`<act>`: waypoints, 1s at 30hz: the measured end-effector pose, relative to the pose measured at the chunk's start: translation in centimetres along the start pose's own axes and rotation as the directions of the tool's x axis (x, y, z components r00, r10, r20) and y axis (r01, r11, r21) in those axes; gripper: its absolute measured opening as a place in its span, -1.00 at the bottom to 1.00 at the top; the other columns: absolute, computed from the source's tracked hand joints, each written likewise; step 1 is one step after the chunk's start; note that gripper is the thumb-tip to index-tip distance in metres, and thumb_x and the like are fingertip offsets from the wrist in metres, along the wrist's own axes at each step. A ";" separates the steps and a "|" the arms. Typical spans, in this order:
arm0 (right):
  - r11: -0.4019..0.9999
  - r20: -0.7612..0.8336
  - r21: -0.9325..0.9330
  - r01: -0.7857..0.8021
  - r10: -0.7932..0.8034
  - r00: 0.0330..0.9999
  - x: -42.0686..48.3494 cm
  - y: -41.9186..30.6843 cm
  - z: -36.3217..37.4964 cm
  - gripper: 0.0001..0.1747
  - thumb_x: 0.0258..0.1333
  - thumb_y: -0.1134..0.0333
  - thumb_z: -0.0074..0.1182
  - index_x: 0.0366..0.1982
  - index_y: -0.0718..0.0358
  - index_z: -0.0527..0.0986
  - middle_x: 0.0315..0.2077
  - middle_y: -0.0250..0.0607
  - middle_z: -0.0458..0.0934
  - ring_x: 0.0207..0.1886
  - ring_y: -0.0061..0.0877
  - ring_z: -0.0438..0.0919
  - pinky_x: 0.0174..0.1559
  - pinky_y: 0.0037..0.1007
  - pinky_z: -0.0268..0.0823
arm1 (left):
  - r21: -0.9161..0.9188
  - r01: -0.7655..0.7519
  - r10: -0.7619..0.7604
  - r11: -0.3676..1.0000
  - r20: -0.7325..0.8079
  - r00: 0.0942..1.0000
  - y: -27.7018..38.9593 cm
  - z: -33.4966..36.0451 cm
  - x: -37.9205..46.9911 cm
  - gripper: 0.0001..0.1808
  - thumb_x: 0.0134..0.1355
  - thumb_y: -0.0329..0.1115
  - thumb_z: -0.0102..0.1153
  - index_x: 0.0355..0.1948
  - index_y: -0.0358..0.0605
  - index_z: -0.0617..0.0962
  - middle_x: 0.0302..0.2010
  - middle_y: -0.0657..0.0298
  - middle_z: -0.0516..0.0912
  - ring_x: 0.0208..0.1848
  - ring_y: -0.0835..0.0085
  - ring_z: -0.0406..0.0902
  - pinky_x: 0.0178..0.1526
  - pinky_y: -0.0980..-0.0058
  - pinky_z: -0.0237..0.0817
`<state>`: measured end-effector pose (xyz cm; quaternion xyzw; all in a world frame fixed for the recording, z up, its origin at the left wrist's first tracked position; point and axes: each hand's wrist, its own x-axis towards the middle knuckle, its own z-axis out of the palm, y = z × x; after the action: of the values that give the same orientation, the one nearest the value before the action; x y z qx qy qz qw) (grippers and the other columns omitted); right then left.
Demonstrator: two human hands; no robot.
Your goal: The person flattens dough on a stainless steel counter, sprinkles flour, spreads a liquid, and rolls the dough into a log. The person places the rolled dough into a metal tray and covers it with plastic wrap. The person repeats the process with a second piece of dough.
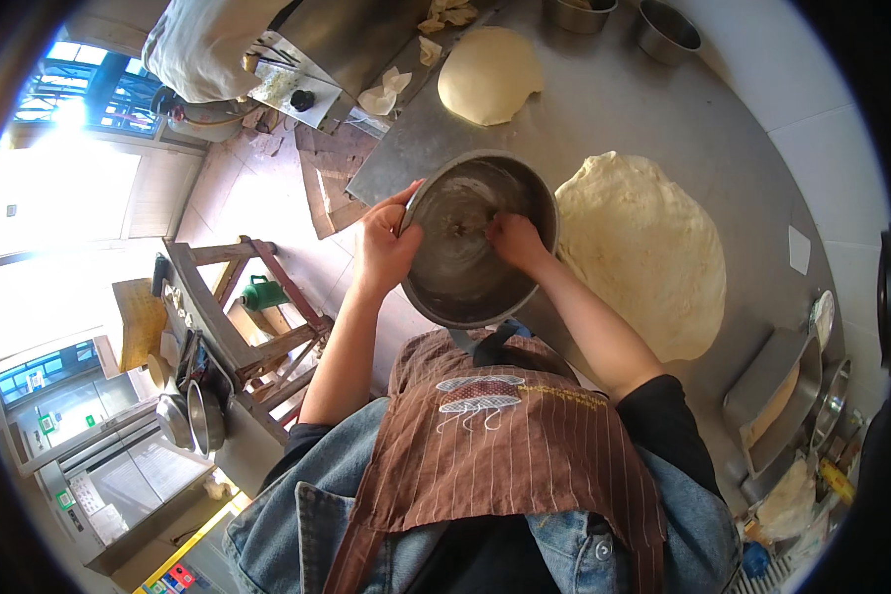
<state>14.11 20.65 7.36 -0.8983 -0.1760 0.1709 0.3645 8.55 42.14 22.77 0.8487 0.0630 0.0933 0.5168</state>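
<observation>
My left hand (387,236) grips the rim of a deep round metal bowl (482,297), thumb on the near side and fingers behind. The bowl is tilted so that its inside faces me. Inside it, my right hand (516,239) has curled fingers close to the bottom. Whether those fingers hold anything is hidden. Pale smears and small bits of residue mark the bowl's inner surface. Just right of the bowl, a large flattened slab of dough (646,260) lies on the metal worktable (609,96). A smoother rounded piece of dough (490,74) sits farther back.
Two metal pots (668,33) stand at the far edge. On the right are a white scraper (799,250) and a rectangular metal pan (772,401). A wooden stand (267,349) occupies the left side, with pans hanging beside it. A person's pale clothing (208,48) shows at upper left.
</observation>
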 end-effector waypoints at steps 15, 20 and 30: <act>0.887 0.281 0.452 0.099 -0.247 0.927 0.9 -6.5 0.4 -0.76 0.14 0.24 0.17 -0.29 0.26 0.66 -0.32 0.07 0.68 -0.19 -0.19 0.69 -0.11 -0.19 0.46 | 0.023 0.020 -0.019 1.000 -0.053 0.998 -0.9 -0.9 -0.2 -0.75 -0.03 -0.55 0.10 -0.68 -0.38 0.29 0.06 -0.01 0.71 -0.47 0.51 0.45 -0.43 0.41 0.29; 0.955 0.144 0.292 0.052 -0.098 0.985 -0.7 -2.6 1.6 -0.69 0.18 0.16 0.13 -0.33 0.28 0.66 -0.40 0.08 0.66 -0.28 -0.15 0.67 -0.19 -0.18 0.46 | 0.069 0.013 -0.010 0.998 -0.041 0.999 -0.4 -0.9 -0.3 -0.73 -0.04 -0.55 0.10 -0.70 -0.37 0.27 0.05 -0.02 0.71 -0.47 0.48 0.49 -0.42 0.41 0.31; 0.593 0.187 0.804 -0.040 -0.190 0.964 2.8 -7.5 2.3 -0.76 0.22 0.36 0.03 -0.35 0.34 0.65 -0.55 -0.14 0.63 -0.36 -0.41 0.67 -0.26 -0.30 0.48 | 0.085 -0.030 0.036 0.996 -0.062 0.997 1.0 -0.8 -0.4 -0.73 -0.06 -0.57 0.11 -0.72 -0.34 0.27 0.05 -0.02 0.71 -0.38 0.40 0.62 -0.36 0.41 0.36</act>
<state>14.11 28.26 10.69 -0.6003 -0.1635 0.3293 0.7103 8.01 42.28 24.02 0.8673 0.0693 0.1259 0.4766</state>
